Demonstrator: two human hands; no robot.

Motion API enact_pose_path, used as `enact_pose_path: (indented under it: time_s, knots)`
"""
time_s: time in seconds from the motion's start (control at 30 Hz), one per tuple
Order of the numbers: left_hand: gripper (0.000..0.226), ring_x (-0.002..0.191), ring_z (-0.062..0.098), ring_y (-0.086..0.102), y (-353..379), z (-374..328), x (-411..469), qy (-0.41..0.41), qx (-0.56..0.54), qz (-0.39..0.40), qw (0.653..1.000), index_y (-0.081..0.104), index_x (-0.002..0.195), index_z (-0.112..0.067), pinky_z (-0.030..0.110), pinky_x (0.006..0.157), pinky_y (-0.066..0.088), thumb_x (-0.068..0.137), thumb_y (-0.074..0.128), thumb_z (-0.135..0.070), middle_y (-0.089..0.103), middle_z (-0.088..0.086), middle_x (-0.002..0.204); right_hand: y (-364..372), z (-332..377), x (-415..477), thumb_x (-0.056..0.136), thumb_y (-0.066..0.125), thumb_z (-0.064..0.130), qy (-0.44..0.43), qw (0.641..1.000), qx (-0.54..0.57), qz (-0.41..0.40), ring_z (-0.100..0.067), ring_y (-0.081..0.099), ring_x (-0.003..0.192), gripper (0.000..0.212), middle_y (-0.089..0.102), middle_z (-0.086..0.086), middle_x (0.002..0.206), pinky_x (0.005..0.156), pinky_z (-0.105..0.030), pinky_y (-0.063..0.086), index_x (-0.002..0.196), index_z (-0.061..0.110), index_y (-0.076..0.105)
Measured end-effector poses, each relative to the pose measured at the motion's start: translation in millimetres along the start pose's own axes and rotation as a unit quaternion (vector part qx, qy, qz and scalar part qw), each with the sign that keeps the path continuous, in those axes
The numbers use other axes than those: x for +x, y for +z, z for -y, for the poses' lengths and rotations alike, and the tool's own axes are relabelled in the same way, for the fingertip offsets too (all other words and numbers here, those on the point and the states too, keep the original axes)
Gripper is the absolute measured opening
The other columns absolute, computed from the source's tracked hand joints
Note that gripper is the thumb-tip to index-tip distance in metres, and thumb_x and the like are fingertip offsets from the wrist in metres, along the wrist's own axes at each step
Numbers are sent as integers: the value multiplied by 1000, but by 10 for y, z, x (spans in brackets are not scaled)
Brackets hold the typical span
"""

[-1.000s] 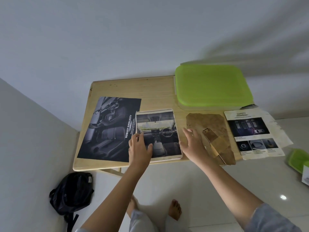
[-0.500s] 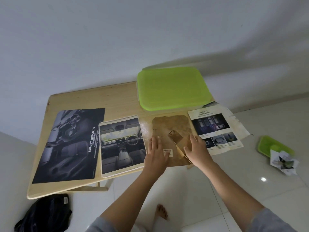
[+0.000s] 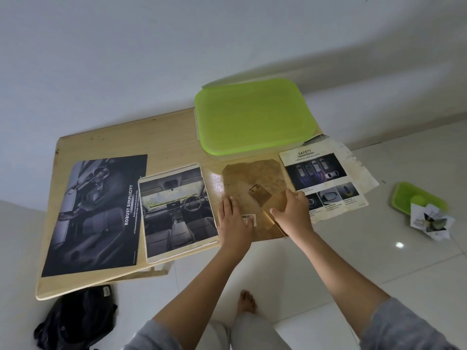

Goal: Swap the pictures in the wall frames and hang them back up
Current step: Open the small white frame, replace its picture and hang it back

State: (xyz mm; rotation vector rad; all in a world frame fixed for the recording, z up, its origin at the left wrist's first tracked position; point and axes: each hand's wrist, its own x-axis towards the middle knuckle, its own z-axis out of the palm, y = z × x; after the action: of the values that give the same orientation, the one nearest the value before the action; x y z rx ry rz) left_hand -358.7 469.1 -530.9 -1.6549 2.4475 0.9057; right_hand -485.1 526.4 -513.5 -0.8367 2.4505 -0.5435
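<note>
On the bench (image 3: 161, 137), left to right: poster (image 3: 96, 215), frame (image 3: 177, 210), backing board (image 3: 250, 180), leaflet (image 3: 321, 180). The lid (image 3: 252, 117) lies behind the board. A bag (image 3: 75, 319) sits on the floor (image 3: 366, 248).

From my end I see a pale wood-grain table (image 3: 156, 137) carrying a lime-green lid (image 3: 252, 114) on a clear box. The large poster (image 3: 96, 215) is near-black with greyish car seats and white lettering. The white frame (image 3: 177, 213) borders a grey dashboard picture. The backing board (image 3: 252, 178) is mottled brown with a white barcode sticker. The white leaflet (image 3: 326, 178) has dark panels
</note>
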Motion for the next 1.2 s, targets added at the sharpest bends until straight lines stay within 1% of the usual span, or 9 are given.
enact_pose_path:
  time_s: [0.13,0.23,0.3,0.4,0.6,0.7,0.8,1.0,1.2]
  knots:
    - [73,145,22,-5,-45,-6,-2,-10,-42,-14,999,4,149,-9,33,117,1,95,47,-34,-4,4,158,4,-44,26,73,78,25,55,992,113,4,-27,47,119,76,41,-14,134,92,-32,46,137,9,41]
    - [73,145,22,0,-75,-15,5,-28,-90,-21,995,10,148,-10,35,117,6,92,52,-31,1,1,158,32,-106,-11,66,82,21,73,979,188,1,-23,50,113,81,47,-10,129,90,-31,46,137,13,42]
    - [73,144,22,5,-103,-30,11,-32,-115,-23,993,14,148,-10,35,116,9,91,55,-29,5,1,157,34,-114,-59,67,81,16,75,969,235,-10,-20,48,114,81,46,-7,127,91,-29,43,137,15,40]
    - [69,141,23,14,-154,-67,6,-24,-148,-23,988,25,144,-10,34,114,17,86,60,-23,15,1,154,32,-125,-121,72,76,11,49,952,303,-16,-21,44,126,80,45,-4,137,104,-37,40,140,18,34]
    - [65,128,23,30,-312,-49,-79,-16,-224,-44,974,35,140,-15,32,101,37,80,59,-10,30,-1,141,-47,-140,-273,79,70,7,19,933,358,3,-13,27,139,82,31,3,150,107,-25,26,146,21,24]
    - [67,127,19,27,-449,77,-132,-16,-262,-66,963,32,143,-16,22,94,30,83,62,-13,30,1,135,-7,-66,-352,78,71,7,13,923,383,27,-12,22,140,83,25,3,152,109,-26,23,146,21,24]
    - [70,127,18,28,-578,302,-196,-30,-291,-89,952,29,144,-16,26,103,31,84,64,-15,30,2,134,101,138,-433,79,69,3,3,913,405,47,-12,21,140,82,25,2,152,106,-22,23,146,19,24]
    - [67,127,19,31,-834,911,-336,-91,-306,-132,938,32,142,-13,34,106,34,84,66,-19,31,4,134,496,683,-480,85,64,9,-51,934,335,113,-14,24,140,77,26,2,152,103,-21,24,147,21,20]
    - [69,127,18,34,-995,1351,-319,-127,-306,-137,934,31,142,-12,34,104,38,85,66,-25,31,3,137,811,1098,-472,88,59,18,-71,960,235,134,-22,46,124,69,43,-5,142,93,-26,38,144,17,19]
